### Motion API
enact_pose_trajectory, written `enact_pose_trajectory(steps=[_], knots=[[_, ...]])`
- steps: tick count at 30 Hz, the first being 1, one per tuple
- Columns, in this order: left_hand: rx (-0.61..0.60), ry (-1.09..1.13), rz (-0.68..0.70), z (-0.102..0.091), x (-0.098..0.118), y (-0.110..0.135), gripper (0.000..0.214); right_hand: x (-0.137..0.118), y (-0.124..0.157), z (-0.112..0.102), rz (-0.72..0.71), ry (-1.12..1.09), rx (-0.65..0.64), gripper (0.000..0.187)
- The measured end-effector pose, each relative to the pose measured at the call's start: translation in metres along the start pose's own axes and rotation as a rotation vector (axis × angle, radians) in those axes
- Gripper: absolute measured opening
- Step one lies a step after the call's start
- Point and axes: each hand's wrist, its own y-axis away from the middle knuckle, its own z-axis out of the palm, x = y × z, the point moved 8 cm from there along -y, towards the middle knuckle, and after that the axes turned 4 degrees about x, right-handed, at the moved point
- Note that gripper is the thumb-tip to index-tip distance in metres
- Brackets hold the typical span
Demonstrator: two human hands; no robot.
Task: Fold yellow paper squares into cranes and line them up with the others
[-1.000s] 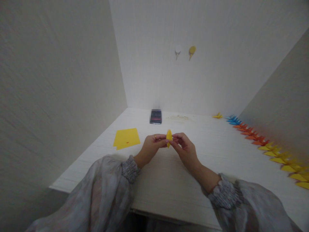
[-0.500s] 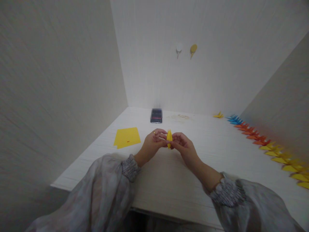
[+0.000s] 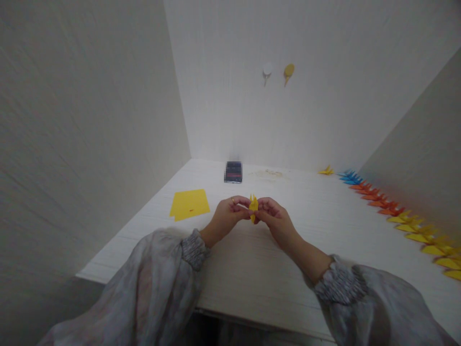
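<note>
Between my two hands is a small folded yellow paper figure (image 3: 253,204), its pointed tips upward. My left hand (image 3: 232,212), with a ring on one finger, pinches its left side between thumb and fingers. The thumb and fingers of my right hand (image 3: 272,214) close on its right side. The fingertips hide part of the folds. On the table left of my left hand lie yellow paper sheets (image 3: 189,202), overlapping, with a small reddish mark on top.
A row of folded paper cranes in yellow (image 3: 418,230), red-orange (image 3: 378,198) and blue (image 3: 350,178) runs along the right wall. One yellow crane (image 3: 327,170) sits apart at the back. A dark device (image 3: 233,172) lies near the back wall, where two hooks (image 3: 288,71) hang.
The paper figure's upper tips have spread slightly apart and it has turned a little in my fingers. My left fingers have shifted slightly downward.
</note>
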Motion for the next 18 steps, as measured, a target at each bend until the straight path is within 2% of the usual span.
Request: enact_pose_trajectory(steps=[5,18], knots=[[-0.020,0.037,-0.040,0.001,0.000,0.001,0.025,-0.005,0.001,-0.002,-0.036,-0.014,-0.005,0.014],[-0.033,0.097,0.026,0.002,0.011,0.003,0.011,-0.004,0.003,-0.003,-0.043,-0.098,0.008,0.007]])
